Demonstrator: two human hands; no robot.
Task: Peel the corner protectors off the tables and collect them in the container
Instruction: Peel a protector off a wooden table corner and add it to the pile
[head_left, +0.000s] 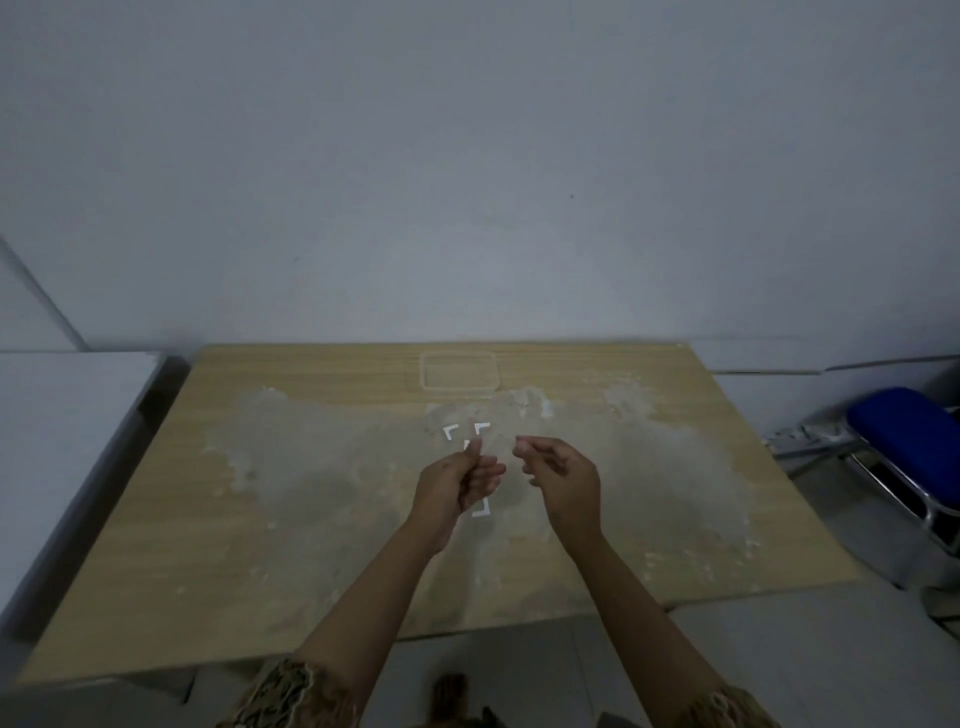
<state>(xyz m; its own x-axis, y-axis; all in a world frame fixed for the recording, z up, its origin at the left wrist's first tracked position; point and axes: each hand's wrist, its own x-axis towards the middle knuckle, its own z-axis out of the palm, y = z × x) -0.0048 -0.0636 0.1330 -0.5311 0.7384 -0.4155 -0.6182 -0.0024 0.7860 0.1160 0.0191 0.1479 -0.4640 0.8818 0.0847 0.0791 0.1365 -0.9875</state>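
Head view: left hand (457, 480) pinches a corner protector (480, 432) at twelve o'clock; right hand (558, 475) (loosely curled) holds nothing visible.

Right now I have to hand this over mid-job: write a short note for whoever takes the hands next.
Left hand: pinches a white L-shaped corner protector between thumb and fingers, above the table.
Right hand: fingers loosely curled; whether it holds anything cannot be told.
On the light wooden table: another white corner protector beyond the left hand, one under it.
Clear rectangular plastic container: at the far edge; nothing visible inside.
Left: drop the held protector in, then collect the other two.
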